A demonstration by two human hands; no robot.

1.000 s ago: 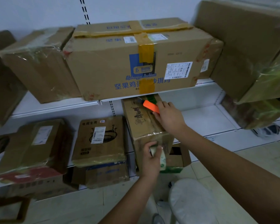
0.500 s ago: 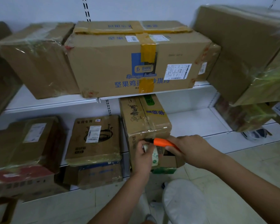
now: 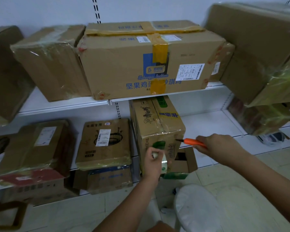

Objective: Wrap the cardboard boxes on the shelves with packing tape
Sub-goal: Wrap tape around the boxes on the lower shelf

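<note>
The right hand (image 3: 222, 147) has come down from the top of the tall box (image 3: 157, 129) at 6 o'clock on the lower shelf (image 3: 208, 124). Its grip clasps an orange knife (image 3: 193, 142), blade at the front face. The left hand (image 3: 155, 162) grips the tape roll (image 3: 164, 163) against it. Likely the tape gets cut next, finishing this wrap.

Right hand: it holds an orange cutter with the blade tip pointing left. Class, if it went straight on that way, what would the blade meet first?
Most likely the taped front corner of the upright cardboard box; the blade of the orange cutter in the right hand looks almost on it, though depth is unclear.
</note>
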